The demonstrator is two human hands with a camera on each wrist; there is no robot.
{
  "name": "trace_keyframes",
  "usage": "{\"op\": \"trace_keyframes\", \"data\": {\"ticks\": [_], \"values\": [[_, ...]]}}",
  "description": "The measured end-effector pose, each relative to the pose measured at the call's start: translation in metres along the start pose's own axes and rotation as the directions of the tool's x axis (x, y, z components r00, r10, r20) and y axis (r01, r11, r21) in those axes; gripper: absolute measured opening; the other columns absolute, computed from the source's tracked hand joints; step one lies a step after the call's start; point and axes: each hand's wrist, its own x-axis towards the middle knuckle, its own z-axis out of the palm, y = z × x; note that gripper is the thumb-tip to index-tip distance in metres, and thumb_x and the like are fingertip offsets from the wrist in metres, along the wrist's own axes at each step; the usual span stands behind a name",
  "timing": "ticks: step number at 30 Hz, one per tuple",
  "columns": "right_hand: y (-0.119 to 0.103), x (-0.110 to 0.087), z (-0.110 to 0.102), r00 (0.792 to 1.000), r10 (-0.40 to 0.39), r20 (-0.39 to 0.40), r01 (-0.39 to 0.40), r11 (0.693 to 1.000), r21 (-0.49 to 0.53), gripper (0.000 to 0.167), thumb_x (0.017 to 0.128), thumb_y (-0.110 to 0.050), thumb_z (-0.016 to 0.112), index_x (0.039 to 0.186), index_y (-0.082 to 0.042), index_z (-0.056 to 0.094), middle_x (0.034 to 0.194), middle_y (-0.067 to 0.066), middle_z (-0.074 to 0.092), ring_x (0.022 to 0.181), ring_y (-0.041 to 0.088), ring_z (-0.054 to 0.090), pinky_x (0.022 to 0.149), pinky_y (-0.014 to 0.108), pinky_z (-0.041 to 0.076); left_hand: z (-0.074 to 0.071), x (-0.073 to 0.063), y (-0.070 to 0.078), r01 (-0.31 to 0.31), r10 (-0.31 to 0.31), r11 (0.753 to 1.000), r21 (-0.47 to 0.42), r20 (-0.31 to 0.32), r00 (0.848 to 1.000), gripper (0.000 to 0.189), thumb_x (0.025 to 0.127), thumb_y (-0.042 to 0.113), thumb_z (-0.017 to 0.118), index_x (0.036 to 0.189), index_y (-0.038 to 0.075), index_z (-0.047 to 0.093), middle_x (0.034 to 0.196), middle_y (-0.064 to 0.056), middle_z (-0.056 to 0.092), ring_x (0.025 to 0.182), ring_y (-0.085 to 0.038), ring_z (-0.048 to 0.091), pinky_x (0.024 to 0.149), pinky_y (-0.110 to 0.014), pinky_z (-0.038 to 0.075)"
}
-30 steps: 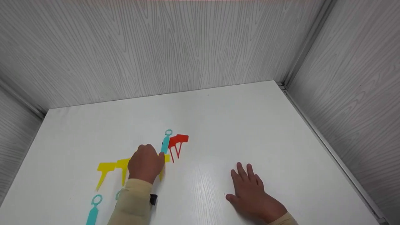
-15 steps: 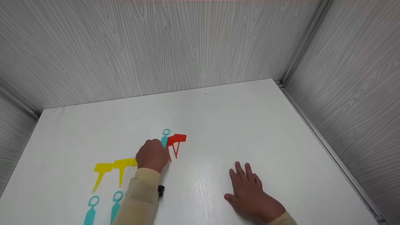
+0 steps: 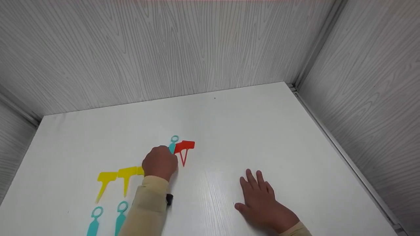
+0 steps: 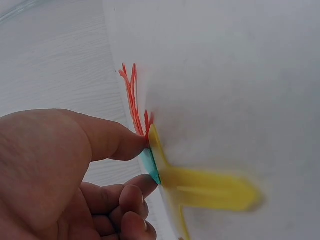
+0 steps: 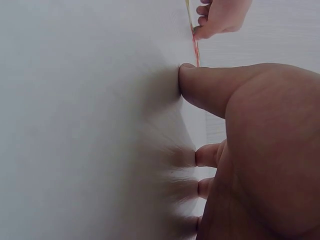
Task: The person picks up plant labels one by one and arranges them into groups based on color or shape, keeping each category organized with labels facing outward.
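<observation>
My left hand [image 3: 160, 162] is at the teal ring-ended tag [image 3: 172, 146], its thumb and forefinger pinching the tag's strip-like body [image 4: 151, 167] in the left wrist view. The tag's ring end points toward the back wall. Right against it lie red T-shaped plant labels [image 3: 187, 145], overlapping one another with thin stems toward the front. A row of yellow T-shaped plant labels [image 3: 127, 171] runs leftward, partly under my left hand. Fingers spread, my right hand [image 3: 262, 201] rests on the table, with its fingertips touching the surface in the right wrist view.
Two more teal ring-ended tags, one of them [image 3: 93, 224] farthest left, lie at the front left, partly cut off by the frame. A grey wood-grain wall [image 3: 183, 49] closes the back of the white table [image 3: 249, 131], and side panels flank it.
My left hand has moved a little right and away from me, from the yellow labels onto the teal tag, uncovering another teal tag at the front. My right hand has stayed put.
</observation>
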Motion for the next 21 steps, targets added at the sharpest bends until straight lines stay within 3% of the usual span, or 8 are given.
{"op": "trace_keyframes", "data": {"ticks": [5, 11, 15, 21], "values": [[-0.003, 0.001, 0.0, 1.0, -0.003, 0.005, 0.003, 1.0, -0.013, 0.091, 0.108, -0.05, 0.068, 0.174, -0.002, 0.028, 0.185, 0.019, 0.001, 0.169, 0.048, -0.012, 0.128, 0.077, 0.006, -0.004, -0.003, -0.002, 0.0, -0.001, 1.0, -0.016, -0.022, 1.0, 0.036, 0.1, 0.027, 0.08, 0.113, -0.006, 0.072, 0.09, -0.015, 0.07, 0.076, -0.031, 0.065, 0.08, -0.048, 0.066], [0.0, -0.001, 0.002, 0.999, -0.039, -0.021, 0.04, 0.999, 0.021, 0.088, 0.11, -0.047, 0.066, 0.173, 0.0, 0.028, 0.184, 0.022, 0.002, 0.168, 0.049, -0.012, 0.128, 0.078, 0.007, -0.015, -0.015, -0.004, 0.01, -0.011, 0.999, -0.038, -0.033, 0.999, 0.032, 0.099, 0.03, 0.079, 0.098, -0.001, 0.068, 0.082, -0.013, 0.064, 0.071, -0.029, 0.061, 0.07, -0.042, 0.06], [0.002, -0.001, 0.003, 0.999, -0.039, -0.035, 0.039, 0.999, 0.021, 0.087, 0.109, -0.046, 0.067, 0.173, 0.0, 0.029, 0.184, 0.022, 0.004, 0.168, 0.049, -0.011, 0.128, 0.077, 0.007, -0.026, -0.028, -0.008, 0.028, -0.03, 0.999, -0.032, -0.047, 0.998, 0.035, 0.099, 0.033, 0.078, 0.097, 0.0, 0.066, 0.081, -0.013, 0.061, 0.07, -0.029, 0.06, 0.067, -0.04, 0.057], [0.001, 0.001, 0.003, 0.999, -0.017, -0.033, 0.017, 1.0, -0.006, 0.088, 0.108, -0.047, 0.068, 0.173, 0.0, 0.03, 0.184, 0.022, 0.005, 0.169, 0.05, -0.008, 0.127, 0.078, 0.009, -0.039, -0.056, -0.018, 0.079, -0.08, 0.996, -0.041, -0.033, 0.996, 0.04, 0.1, 0.034, 0.079, 0.108, -0.004, 0.069, 0.085, -0.014, 0.061, 0.071, -0.028, 0.06, 0.066, -0.04, 0.058]]}}
